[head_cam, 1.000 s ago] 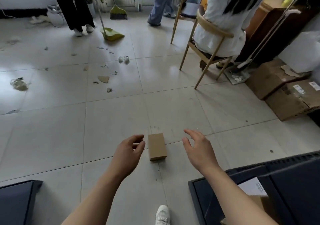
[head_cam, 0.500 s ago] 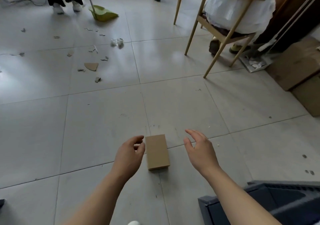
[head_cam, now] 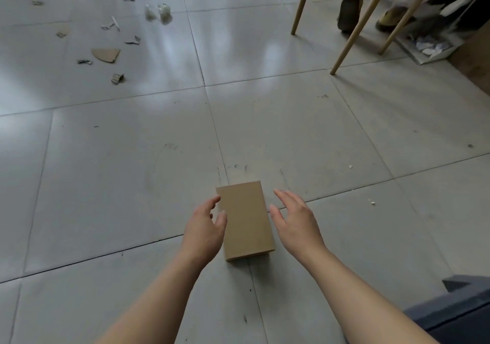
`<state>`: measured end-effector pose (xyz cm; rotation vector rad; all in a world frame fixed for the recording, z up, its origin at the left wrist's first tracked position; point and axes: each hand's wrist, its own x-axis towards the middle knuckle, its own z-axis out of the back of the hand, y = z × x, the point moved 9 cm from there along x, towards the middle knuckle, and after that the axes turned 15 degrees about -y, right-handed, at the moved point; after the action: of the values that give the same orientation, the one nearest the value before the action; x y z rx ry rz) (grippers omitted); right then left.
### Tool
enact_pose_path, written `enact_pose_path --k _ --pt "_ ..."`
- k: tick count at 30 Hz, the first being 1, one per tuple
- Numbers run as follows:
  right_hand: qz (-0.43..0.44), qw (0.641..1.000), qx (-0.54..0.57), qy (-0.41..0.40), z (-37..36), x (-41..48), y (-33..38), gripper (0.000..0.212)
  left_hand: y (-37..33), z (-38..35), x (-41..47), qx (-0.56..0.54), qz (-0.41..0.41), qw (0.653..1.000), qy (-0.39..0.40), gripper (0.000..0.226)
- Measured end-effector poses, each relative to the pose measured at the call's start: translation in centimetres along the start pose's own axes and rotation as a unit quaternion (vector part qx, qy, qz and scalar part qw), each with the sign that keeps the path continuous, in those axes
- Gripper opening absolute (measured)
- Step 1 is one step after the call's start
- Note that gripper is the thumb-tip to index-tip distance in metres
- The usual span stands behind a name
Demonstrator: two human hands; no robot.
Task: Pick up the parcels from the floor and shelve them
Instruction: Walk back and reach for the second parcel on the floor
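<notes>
A small brown cardboard parcel (head_cam: 245,219) lies flat on the grey tiled floor, its long side pointing away from me. My left hand (head_cam: 205,227) hovers at its left edge with the fingers loosely curved and the thumb over the box's left side. On the other side, my right hand (head_cam: 297,220) is spread with straight fingers, a small gap from the box's right edge. Neither hand grips the parcel. No shelf is in view.
Wooden chair legs (head_cam: 344,49) stand at the far right, with a seated person's shoes (head_cam: 348,12) behind them. Cardboard scraps (head_cam: 106,54) and crumpled paper (head_cam: 159,13) litter the far left floor. A dark grey bin corner (head_cam: 461,309) sits at the bottom right.
My view has dropped closer to the floor. Both hands have closed in on the parcel's two sides, the left now overlapping its edge.
</notes>
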<state>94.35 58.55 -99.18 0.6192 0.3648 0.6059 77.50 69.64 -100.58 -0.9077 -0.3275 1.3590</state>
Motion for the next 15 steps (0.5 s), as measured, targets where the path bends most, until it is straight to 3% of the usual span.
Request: enact_pose_path --k 15 --pt "-0.025 0.997 0.007 0.079 -13.2 2.0 -8.8 0.053 9.7 -11.3 3.9 0.005 0.006 0.998 0.058 0.062"
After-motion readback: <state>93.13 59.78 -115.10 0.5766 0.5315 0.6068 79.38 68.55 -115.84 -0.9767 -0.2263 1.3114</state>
